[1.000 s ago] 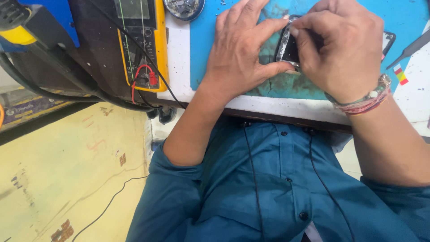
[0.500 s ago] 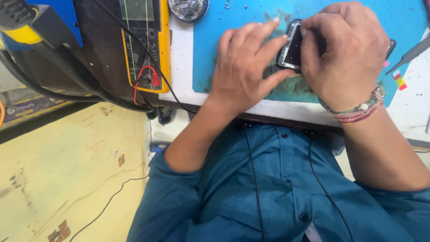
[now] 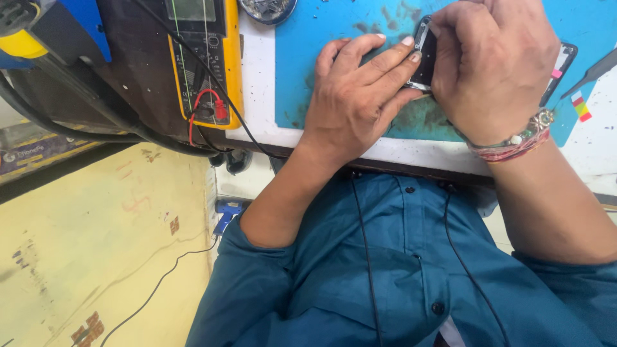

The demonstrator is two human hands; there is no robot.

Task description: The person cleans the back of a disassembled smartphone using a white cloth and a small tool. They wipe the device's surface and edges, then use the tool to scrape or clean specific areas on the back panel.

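head view, looking straight down, and both hands are busy in the upper right of the frame over a blue work mat. left hand lies palm down on the mat, fingers stretched out and close together, fingertips pressed against the left edge of a small dark phone that stands tilted on its side. right hand is curled over the phone from the right, fingers folded tight around it, hiding most of it; what the fingertips do underneath cannot be told. a beaded bracelet with red thread sits on the right wrist. just right of that hand, another dark flat phone part peeks out on the mat. upper left of centre, a yellow multimeter lies on the bench with red and black leads plugged in. a round tin sits at the top edge. teal shirt fills the lower frame.
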